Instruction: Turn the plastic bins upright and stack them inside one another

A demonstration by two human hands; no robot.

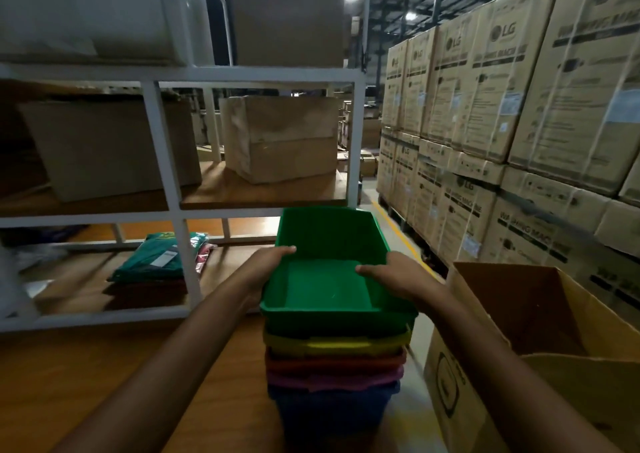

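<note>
Warehouse aisle: our left hand (268,262) and right hand (391,270) clasp the green bin (329,289) by its side rims, fingers curled inside — likely light, stiff, slick plastic.

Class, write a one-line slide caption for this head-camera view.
Both hands, left and right, hold an upright green bin on top of nested yellow, red, purple and blue bins.

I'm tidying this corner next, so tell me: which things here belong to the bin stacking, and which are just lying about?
Part of the job: green bin, held by left hand and right hand; yellow bin, red bin, purple bin, blue bin nested beneath.

Lying about: open carton, folded packets, shelf boxes.
</note>
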